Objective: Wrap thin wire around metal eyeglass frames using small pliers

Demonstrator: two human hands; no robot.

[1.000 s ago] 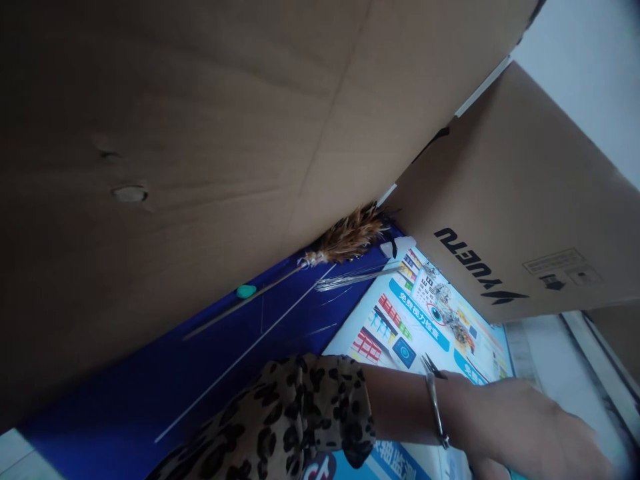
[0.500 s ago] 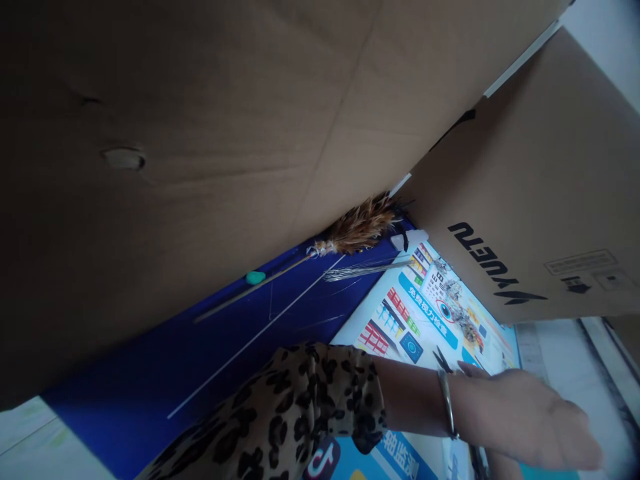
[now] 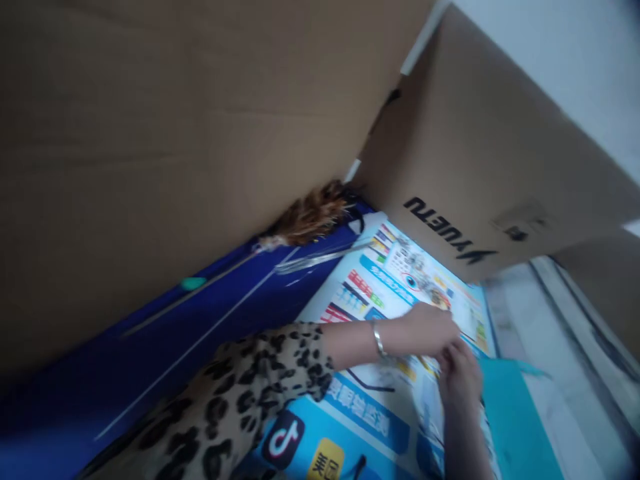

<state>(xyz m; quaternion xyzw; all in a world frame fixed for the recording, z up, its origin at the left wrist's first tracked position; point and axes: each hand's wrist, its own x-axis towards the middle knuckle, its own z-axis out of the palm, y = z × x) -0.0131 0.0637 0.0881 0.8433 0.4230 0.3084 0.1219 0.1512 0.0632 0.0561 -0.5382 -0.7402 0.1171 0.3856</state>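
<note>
My left hand (image 3: 431, 328), below a silver bracelet (image 3: 379, 339) and a leopard-print sleeve, is bent with its fingers closed. My right hand (image 3: 461, 375) comes up from the bottom edge, and its pinched fingertips meet those of the left. Whatever is between them is too small and blurred to make out. Both hands are above a printed poster (image 3: 364, 300) with pictures and Chinese text. A thin dark strip (image 3: 371, 387) lies on the poster left of the right hand. A teal sheet (image 3: 520, 413) is just to the right.
Large cardboard panels (image 3: 165, 133) stand along the left and back; the rear one (image 3: 480, 153) reads "YUETU". A feather duster (image 3: 313, 217), a bundle of thin wires (image 3: 323, 259) and a green lump (image 3: 193, 284) rest on a dark blue surface (image 3: 240, 327).
My left hand has drawn back from the lower right and bent inward. My right hand has come into fuller view and met it. The camera view has shifted, showing more of the teal sheet.
</note>
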